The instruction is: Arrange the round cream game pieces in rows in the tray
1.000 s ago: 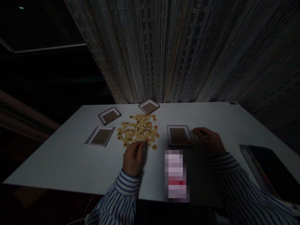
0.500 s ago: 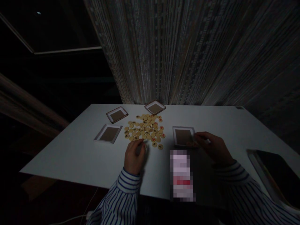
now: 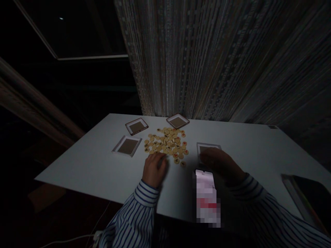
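Observation:
Round wooden Chinese chess pieces [image 3: 169,143], marked in red or black or lying blank side up, spread in a heap mid-table. At the heap's near edge rests my left hand [image 3: 155,170], its fingers curled in; whether a piece sits inside them is hidden. My right hand [image 3: 222,163] is over the right-hand shallow tray [image 3: 209,144] and covers much of it. Motion blur and darkness hide the fingertips of that hand. Below it a lit phone [image 3: 205,175] lies on the table, its screen largely pixelated.
Three more shallow trays stand around the heap: a left one [image 3: 128,146], a back-left one [image 3: 137,126] and a back one [image 3: 178,121]. A dark, flat object [image 3: 307,196] lies at the right of the white table [image 3: 90,165]. Behind hangs a striped curtain [image 3: 176,69].
My right hand has moved from the right edge of the tray to over it. The whole view has shifted slightly. My left hand stays by the heap, still curled.

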Motion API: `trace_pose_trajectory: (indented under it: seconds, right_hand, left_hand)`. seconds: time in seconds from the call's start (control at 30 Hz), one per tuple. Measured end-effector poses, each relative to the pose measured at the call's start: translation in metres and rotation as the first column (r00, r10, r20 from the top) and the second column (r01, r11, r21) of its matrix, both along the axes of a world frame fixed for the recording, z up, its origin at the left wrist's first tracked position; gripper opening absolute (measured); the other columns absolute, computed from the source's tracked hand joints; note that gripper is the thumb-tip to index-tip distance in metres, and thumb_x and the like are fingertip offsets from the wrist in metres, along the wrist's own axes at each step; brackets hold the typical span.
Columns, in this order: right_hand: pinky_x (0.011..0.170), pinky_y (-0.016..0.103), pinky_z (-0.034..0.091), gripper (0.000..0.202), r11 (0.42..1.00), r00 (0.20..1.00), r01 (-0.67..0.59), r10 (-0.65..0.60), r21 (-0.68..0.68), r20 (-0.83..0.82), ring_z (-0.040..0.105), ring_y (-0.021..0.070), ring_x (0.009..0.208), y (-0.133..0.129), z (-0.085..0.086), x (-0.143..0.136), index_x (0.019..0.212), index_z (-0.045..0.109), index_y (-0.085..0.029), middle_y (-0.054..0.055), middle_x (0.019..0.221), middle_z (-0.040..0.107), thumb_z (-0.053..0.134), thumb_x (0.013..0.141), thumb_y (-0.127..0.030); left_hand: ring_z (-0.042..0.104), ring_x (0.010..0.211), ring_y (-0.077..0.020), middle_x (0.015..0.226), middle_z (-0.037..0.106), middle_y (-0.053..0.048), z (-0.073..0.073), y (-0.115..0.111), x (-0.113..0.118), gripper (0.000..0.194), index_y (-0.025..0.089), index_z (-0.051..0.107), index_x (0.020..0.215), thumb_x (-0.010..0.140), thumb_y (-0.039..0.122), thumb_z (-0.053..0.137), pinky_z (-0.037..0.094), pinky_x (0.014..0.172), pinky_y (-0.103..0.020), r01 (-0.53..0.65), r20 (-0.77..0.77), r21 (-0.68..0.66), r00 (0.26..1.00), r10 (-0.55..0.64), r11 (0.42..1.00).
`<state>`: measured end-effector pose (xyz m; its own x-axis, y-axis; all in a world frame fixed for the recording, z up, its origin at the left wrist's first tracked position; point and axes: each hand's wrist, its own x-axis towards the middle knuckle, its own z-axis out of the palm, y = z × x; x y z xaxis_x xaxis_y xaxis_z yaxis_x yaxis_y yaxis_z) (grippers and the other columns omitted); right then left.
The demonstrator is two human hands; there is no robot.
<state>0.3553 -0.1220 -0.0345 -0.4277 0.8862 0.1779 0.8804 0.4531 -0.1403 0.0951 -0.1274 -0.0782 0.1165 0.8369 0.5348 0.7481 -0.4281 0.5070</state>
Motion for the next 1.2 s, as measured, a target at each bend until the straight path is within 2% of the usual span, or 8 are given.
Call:
trace_pose_trajectory:
  seconds: [0.17,0.3,0.5,0.7,1.0,1.2]
  right_hand:
    - [0.069,0.028,0.038,0.025,1.000,1.000,0.001,-0.001,-0.012,0.024,0.057,0.0173,0.079,0.009,-0.007,-0.019,0.090,0.065,-0.018,0.007,0.085,0.064,0.045,0.083,-0.031]
    - [0.067,0.027,0.036,0.027,0.999,0.997,0.042,-0.040,-0.025,0.071,0.056,0.0169,0.079,0.012,0.000,-0.040,0.092,0.065,-0.019,0.006,0.089,0.064,0.043,0.084,-0.032]
    - [0.067,0.028,0.036,0.028,0.989,0.989,0.042,-0.022,-0.138,0.144,0.058,0.0185,0.081,0.022,0.006,-0.064,0.088,0.065,-0.019,0.007,0.090,0.064,0.042,0.084,-0.034]
    - [0.069,0.028,0.037,0.031,0.978,0.977,0.073,-0.031,-0.196,0.212,0.057,0.0199,0.087,0.032,0.002,-0.079,0.092,0.065,-0.019,0.009,0.094,0.063,0.043,0.084,-0.040]
    - [0.072,0.032,0.039,0.036,0.968,0.958,0.106,-0.038,-0.227,0.284,0.057,0.0226,0.094,0.046,-0.011,-0.090,0.094,0.064,-0.020,0.010,0.098,0.062,0.039,0.085,-0.044]
    - [0.072,0.036,0.041,0.040,0.968,0.939,0.128,-0.049,-0.217,0.339,0.058,0.0248,0.093,0.047,-0.007,-0.097,0.091,0.065,-0.018,0.013,0.099,0.062,0.036,0.085,-0.045]
  left_hand:
    - [0.058,0.087,-0.0206,0.091,0.067,-0.007,0.000,0.013,0.004,0.018,0.016,0.062,0.092,0.081,0.017,0.048,0.046,0.079,-0.038,0.026,-0.057,0.001,0.998,-0.026,1.000]
    - [0.056,0.090,-0.0214,0.092,0.067,-0.007,-0.005,0.018,0.009,0.019,0.017,0.061,0.093,0.082,0.016,0.046,0.044,0.082,-0.040,0.075,-0.099,0.015,0.992,-0.073,0.997]
    - [0.056,0.091,-0.0210,0.093,0.066,-0.008,-0.019,0.017,0.009,0.021,0.016,0.059,0.096,0.081,0.015,0.044,0.043,0.083,-0.039,0.111,-0.082,0.074,0.991,-0.105,0.991]
    - [0.057,0.090,-0.0209,0.093,0.067,-0.007,-0.027,0.017,0.005,0.023,0.017,0.060,0.097,0.080,0.014,0.044,0.044,0.082,-0.039,0.114,-0.071,0.051,0.991,-0.110,0.992]
    - [0.058,0.090,-0.0210,0.092,0.067,-0.008,-0.028,0.018,0.005,0.022,0.017,0.060,0.095,0.081,0.015,0.043,0.043,0.082,-0.040,0.081,-0.063,-0.008,0.995,-0.081,0.997]
    - [0.058,0.089,-0.0214,0.091,0.067,-0.008,-0.027,0.019,0.005,0.023,0.016,0.060,0.095,0.078,0.012,0.045,0.044,0.081,-0.039,0.072,-0.060,-0.029,0.995,-0.074,0.997]
